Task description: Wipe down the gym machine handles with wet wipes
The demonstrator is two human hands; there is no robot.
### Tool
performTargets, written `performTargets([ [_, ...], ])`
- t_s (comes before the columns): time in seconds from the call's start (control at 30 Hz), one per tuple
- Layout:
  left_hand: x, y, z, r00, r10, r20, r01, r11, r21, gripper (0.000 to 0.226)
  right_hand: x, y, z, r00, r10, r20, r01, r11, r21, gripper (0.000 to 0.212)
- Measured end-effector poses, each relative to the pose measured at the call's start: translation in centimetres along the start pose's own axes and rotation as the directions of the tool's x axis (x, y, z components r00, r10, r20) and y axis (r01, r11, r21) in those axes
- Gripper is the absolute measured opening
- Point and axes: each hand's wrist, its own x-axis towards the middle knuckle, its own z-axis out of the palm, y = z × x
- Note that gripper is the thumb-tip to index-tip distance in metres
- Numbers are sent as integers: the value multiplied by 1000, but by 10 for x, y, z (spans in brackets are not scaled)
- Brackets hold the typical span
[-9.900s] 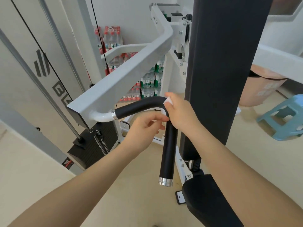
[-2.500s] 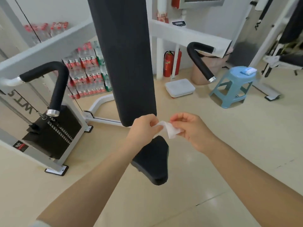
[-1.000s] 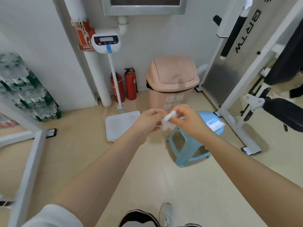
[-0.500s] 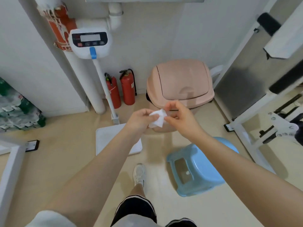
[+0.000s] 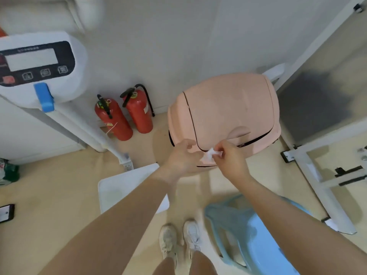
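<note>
A crumpled white wet wipe (image 5: 210, 155) is pinched between the fingers of my right hand (image 5: 230, 161), just in front of the lid of a pink swing-lid bin (image 5: 224, 110). My left hand (image 5: 183, 158) is beside it on the left, fingers apart, reaching toward the front edge of the bin lid and holding nothing. Both hands hover over the bin's near edge. No machine handle is in view.
Two red fire extinguishers (image 5: 125, 118) stand against the wall left of the bin. A white weighing scale with a display head (image 5: 39, 62) and floor platform (image 5: 127, 187) is at left. A blue plastic stool (image 5: 256, 233) is at lower right, a white machine frame (image 5: 321, 175) at right.
I have walked from the machine to the bin and stepped closer. My left hand has let go of the wipe; only my right hand holds it now.
</note>
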Motion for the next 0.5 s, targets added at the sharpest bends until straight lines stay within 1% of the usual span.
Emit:
performTargets([
  [0.07,36,-9,-1,999,-33,-26,33,999,-11,38,31,27,12,999,44,-20,-46,997,-58,9],
  [0.2,104,-39,-2,984,-90,-151,98,994,42,28,87,78,46,999,43,6,-41,985,-170,23],
  [0.27,126,-59,2,974,-107,-201,119,992,47,26,105,96,62,996,54,78,-34,971,-236,28],
  [0.3,132,-68,4,970,-125,-210,136,990,39,24,110,103,69,987,70,148,-26,960,-280,28],
  [0.33,138,-80,7,966,-144,-213,151,988,16,21,114,109,75,969,87,231,-3,940,-342,27],
  [0.37,139,-91,9,964,-172,-205,172,985,-20,17,114,112,78,934,136,331,13,912,-411,25],
  [0.4,138,-99,11,960,-189,-206,184,982,-45,17,113,114,79,905,170,390,28,890,-455,25],
  [0.43,133,-103,14,958,-198,-207,191,980,-54,19,108,112,78,885,195,423,32,881,-472,27],
  [0.47,128,-108,15,959,-181,-218,175,983,-49,21,104,113,76,888,185,420,37,883,-468,29],
  [0.5,121,-107,15,955,-182,-234,175,983,-47,23,101,110,70,910,170,377,26,886,-462,31],
])
